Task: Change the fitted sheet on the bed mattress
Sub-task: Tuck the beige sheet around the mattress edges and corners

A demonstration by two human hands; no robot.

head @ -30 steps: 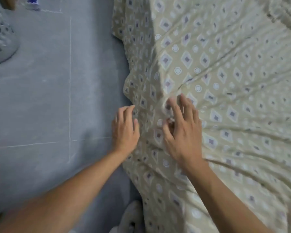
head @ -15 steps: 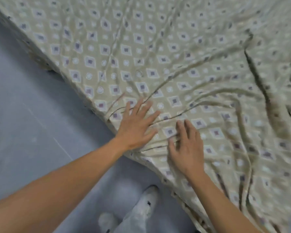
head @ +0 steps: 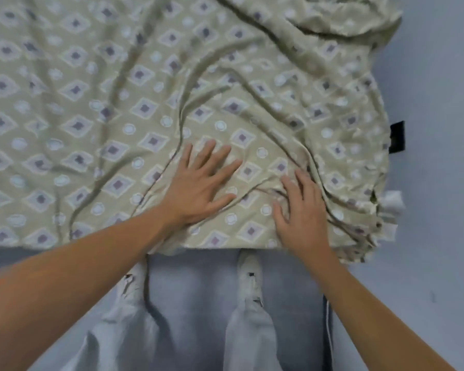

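Note:
A beige fitted sheet with purple diamonds and white circles covers the mattress, wrinkled with long creases. My left hand lies flat on the sheet near the front edge, fingers spread, holding nothing. My right hand rests palm down just to its right, fingers slightly curled over a fold beside the bunched right corner. The mattress itself is hidden under the sheet.
Grey floor runs along the right and the front of the bed. My legs in light trousers and white shoes stand at the bed's front edge. A small black object and a white piece stick out at the right edge.
The view has swung from the bed's left side to its front edge near the right corner. My left hand went from the sheet's side edge to lying flat on top; the right hand stays on the sheet.

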